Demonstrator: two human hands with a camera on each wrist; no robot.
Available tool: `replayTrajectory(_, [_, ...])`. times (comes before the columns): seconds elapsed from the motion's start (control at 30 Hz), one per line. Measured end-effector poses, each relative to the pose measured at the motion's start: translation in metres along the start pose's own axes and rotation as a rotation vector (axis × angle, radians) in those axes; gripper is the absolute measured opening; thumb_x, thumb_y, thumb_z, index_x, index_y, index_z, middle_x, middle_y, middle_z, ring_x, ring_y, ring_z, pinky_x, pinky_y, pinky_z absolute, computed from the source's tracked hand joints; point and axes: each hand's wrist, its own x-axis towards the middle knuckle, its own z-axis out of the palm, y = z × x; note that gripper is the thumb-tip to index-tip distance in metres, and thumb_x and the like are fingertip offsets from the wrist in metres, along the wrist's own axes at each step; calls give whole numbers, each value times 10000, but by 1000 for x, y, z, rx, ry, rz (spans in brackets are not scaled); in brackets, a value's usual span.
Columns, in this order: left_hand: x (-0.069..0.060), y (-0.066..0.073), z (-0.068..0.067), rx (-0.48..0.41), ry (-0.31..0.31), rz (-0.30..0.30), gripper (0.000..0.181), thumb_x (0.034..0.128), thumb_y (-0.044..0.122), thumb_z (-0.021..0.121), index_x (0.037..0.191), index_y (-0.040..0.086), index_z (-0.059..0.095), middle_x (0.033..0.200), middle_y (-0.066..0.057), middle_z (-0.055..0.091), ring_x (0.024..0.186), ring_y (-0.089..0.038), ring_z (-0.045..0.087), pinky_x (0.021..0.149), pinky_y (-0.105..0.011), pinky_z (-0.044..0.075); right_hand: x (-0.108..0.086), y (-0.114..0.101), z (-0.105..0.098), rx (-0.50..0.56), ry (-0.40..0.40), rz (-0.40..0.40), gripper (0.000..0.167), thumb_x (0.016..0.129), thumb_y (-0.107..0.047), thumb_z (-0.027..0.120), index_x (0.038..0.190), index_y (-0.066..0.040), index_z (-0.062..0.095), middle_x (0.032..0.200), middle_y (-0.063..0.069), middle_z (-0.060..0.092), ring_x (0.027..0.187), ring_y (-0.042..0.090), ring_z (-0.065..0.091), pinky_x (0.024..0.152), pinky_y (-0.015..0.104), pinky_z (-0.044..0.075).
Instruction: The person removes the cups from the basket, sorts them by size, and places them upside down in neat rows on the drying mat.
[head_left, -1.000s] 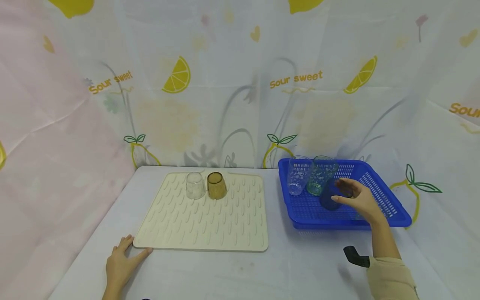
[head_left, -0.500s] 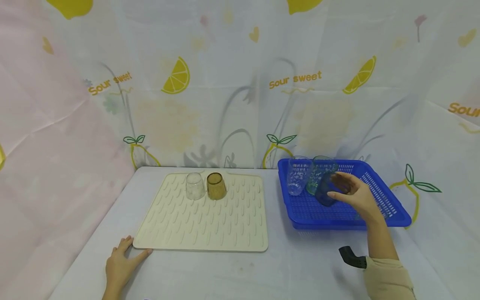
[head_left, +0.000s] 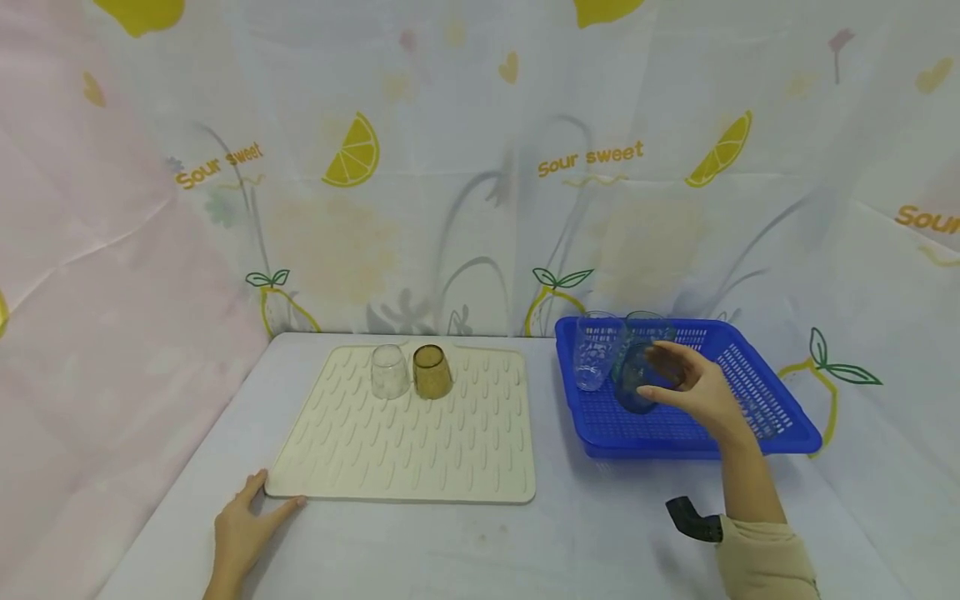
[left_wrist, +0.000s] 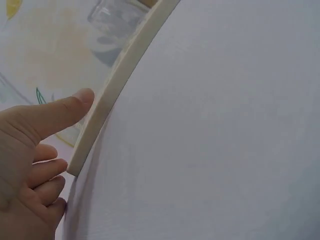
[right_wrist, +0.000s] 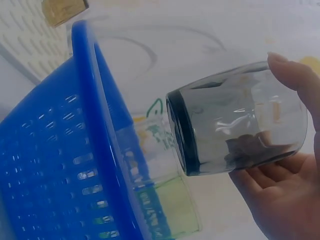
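My right hand (head_left: 701,392) grips a dark grey-blue glass (head_left: 636,379) over the blue basket (head_left: 675,450). In the right wrist view the thumb and fingers hold the glass (right_wrist: 235,120) by its sides near one end, its thick base facing the basket rim (right_wrist: 95,110). A clear tall glass (head_left: 592,358) and a green one, partly hidden behind the held glass, stand in the basket. My left hand (head_left: 243,525) touches the near left corner of the cream mat (head_left: 405,450), thumb along its edge; the left wrist view shows the thumb against the mat's edge (left_wrist: 100,110).
On the mat's far part stand a clear glass (head_left: 390,372) and an amber glass (head_left: 432,372), side by side. The white table (head_left: 480,542) extends in front of mat and basket. A patterned cloth (head_left: 450,208) hangs behind.
My right hand has moved left and slightly up with the dark glass, which now overlaps the green glass in the head view. My left hand has barely moved.
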Motion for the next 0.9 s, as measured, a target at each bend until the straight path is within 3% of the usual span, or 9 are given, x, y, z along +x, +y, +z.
replayTrajectory(0.2, [5,16,0,-3,10,151,801,695,205,822,1240,-225,424,1266,-422,382,1158,-604,374,927,-678,365,0,-4,3,-4,-15,-5,655,781,15,734,1334,99,395,1165,-133,573,1088,-21,557,888,100,468])
replayTrajectory(0.4, [10,46,-3,-92,-113,76,817,786,304,766,1350,-138,375,1384,-359,347,1252,-561,330,1012,-632,328,-1,-9,8,-25,-30,20,688,776,-12,749,1345,105,380,1229,16,573,1103,-32,545,901,86,450])
replayTrajectory(0.5, [12,59,-1,-134,-99,146,750,795,270,764,1324,-134,418,1362,-331,409,1232,-526,393,1003,-539,357,-1,-12,11,-21,-32,3,688,763,3,754,1337,109,390,1233,58,575,1105,-25,550,909,88,446])
replayTrajectory(0.63, [14,75,3,-200,-90,225,669,797,222,767,1289,-122,472,1300,-287,509,1184,-456,491,953,-215,432,0,-15,15,-19,-43,-20,668,756,18,753,1323,102,411,1226,92,574,1091,-35,549,918,100,449])
replayTrajectory(0.73, [15,85,5,-252,-108,250,648,798,196,766,1294,-106,478,1271,-258,549,1162,-415,526,881,-25,390,1,-17,18,-21,-57,-30,657,756,23,750,1317,99,418,1229,130,569,1086,-45,543,923,103,447])
replayTrajectory(0.9, [15,104,10,-340,-150,309,605,805,121,750,1298,-101,477,1244,-247,575,1137,-408,546,877,-56,434,1,-19,23,-4,-72,-59,659,742,52,749,1311,107,421,1226,214,556,1093,-20,553,929,106,444])
